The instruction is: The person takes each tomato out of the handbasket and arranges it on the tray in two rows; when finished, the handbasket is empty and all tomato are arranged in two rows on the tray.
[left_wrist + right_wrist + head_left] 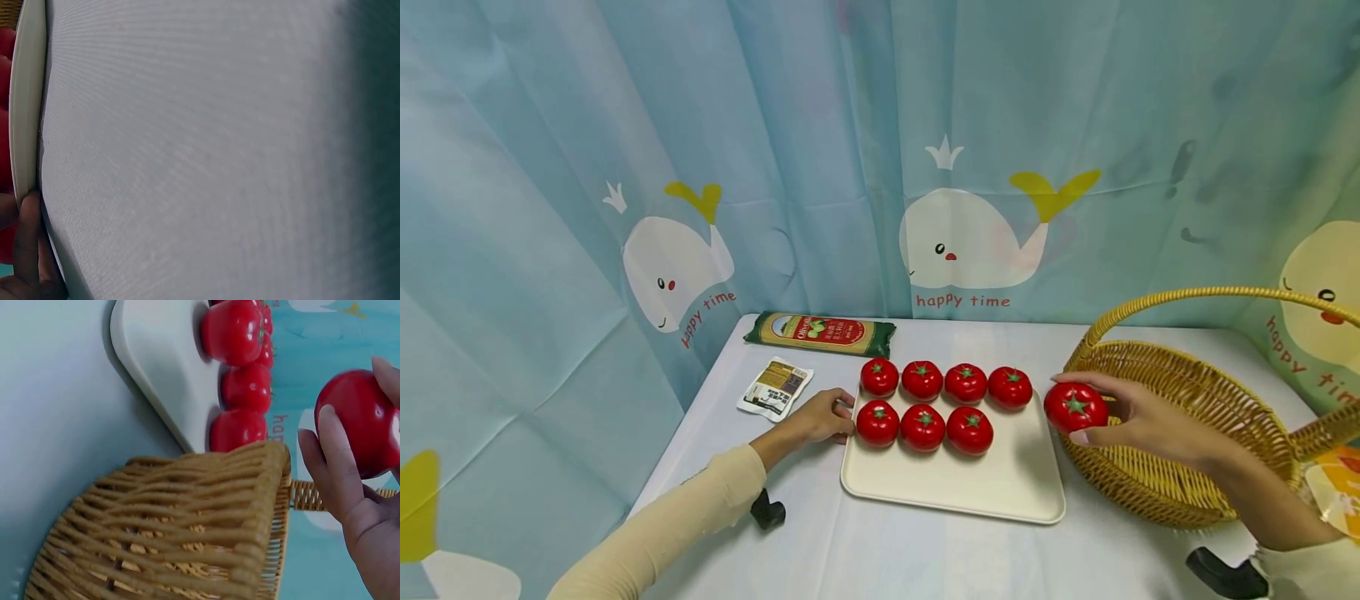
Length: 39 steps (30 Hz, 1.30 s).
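Note:
My right hand point(1123, 417) grips a red tomato point(1075, 407) just over the left rim of a wicker basket point(1195, 433); the right wrist view shows the same tomato point(362, 422) in my curled fingers point(334, 456). A cream tray point(955, 487) holds several tomatoes in two rows, such as one at the back left point(879, 376) and one at the front right point(970, 429). My left hand point(820, 417) rests at the tray's left edge, its fingers touching the rim. In the left wrist view a fingertip point(28, 244) presses against the tray rim point(28, 100).
A green pasta packet point(820, 333) lies at the back of the white table point(865, 550), a small sachet point(775, 387) in front of it. The whale-print curtain point(880, 167) hangs behind. The basket's handle point(1210, 296) arches over it. An orange packet point(1337, 487) sits far right.

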{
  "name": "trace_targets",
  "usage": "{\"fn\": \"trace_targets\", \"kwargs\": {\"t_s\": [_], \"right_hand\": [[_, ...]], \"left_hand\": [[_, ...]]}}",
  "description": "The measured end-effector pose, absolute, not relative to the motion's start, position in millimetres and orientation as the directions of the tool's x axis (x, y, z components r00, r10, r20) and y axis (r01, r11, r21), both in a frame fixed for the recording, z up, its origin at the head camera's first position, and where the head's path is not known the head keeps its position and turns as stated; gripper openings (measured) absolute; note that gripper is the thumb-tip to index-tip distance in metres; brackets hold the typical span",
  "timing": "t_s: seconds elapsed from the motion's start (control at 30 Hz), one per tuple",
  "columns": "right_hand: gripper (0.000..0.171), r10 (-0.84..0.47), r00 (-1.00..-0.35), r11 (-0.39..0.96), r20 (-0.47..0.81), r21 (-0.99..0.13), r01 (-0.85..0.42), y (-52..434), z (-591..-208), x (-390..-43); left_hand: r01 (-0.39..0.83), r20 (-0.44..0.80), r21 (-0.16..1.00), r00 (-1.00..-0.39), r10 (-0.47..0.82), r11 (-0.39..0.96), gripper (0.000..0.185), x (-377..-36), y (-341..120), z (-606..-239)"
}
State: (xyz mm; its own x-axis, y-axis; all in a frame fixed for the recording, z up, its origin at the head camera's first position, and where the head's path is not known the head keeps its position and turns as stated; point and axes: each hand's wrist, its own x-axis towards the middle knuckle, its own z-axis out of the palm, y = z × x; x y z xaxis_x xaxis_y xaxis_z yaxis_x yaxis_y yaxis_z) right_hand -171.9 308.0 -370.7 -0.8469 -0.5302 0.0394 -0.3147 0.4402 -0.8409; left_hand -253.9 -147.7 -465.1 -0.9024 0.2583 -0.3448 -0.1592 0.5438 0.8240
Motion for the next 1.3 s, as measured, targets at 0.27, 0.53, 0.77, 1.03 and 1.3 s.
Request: {"fn": "trace_targets", "kwargs": {"t_s": [0.27,0.53,0.77,1.03,1.3], "right_hand": [[0.063,-0.48,-0.876,0.483,0.034,-0.824,-0.297,294,-369,-170],[0.064,-0.444,-0.896,0.476,0.014,-0.843,-0.249,282,-370,-170],[0.066,-0.43,-0.903,0.453,-0.012,-0.868,-0.204,271,-372,-170],[0.066,-0.468,-0.884,0.356,0.002,-0.915,-0.19,260,-379,-171],[0.069,-0.433,-0.901,0.291,-0.001,-0.946,-0.139,248,-385,-169]], "left_hand": [[-0.157,-0.342,0.827,-0.903,0.261,0.54,0.045,-253,-149,-466],[-0.141,-0.332,0.828,-0.904,0.271,0.542,0.045,-253,-151,-466],[-0.137,-0.328,0.832,-0.903,0.277,0.537,0.046,-254,-150,-466],[-0.14,-0.325,0.838,-0.904,0.278,0.527,0.047,-255,-149,-467],[-0.14,-0.32,0.846,-0.905,0.28,0.515,0.047,-256,-149,-468]]}}
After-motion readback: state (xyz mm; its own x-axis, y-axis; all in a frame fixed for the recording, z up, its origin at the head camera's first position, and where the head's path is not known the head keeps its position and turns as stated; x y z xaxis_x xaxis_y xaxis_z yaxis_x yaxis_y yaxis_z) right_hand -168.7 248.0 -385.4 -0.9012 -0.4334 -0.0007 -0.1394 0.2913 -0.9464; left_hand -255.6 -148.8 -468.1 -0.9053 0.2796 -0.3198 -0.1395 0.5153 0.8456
